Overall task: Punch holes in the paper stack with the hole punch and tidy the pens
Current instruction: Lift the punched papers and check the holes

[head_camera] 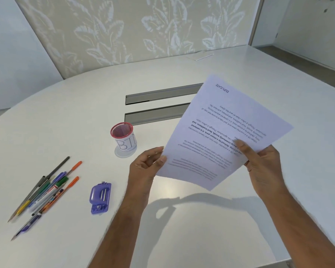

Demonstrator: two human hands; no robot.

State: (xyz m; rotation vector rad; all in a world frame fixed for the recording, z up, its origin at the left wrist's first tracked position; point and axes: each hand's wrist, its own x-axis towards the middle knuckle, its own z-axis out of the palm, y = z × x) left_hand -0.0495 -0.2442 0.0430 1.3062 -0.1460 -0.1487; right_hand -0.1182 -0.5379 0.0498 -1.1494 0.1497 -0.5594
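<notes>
Two hands [147,165], one paper stack [224,132]

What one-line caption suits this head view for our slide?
Both hands, left and right, hold the paper stack above the table; punch and pens lie beside it.

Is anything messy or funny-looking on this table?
Yes. The pens lie in a loose heap on the table instead of in the red cup, which looks empty. The paper, held up by the left hand and right hand, has its print upside down.
</notes>
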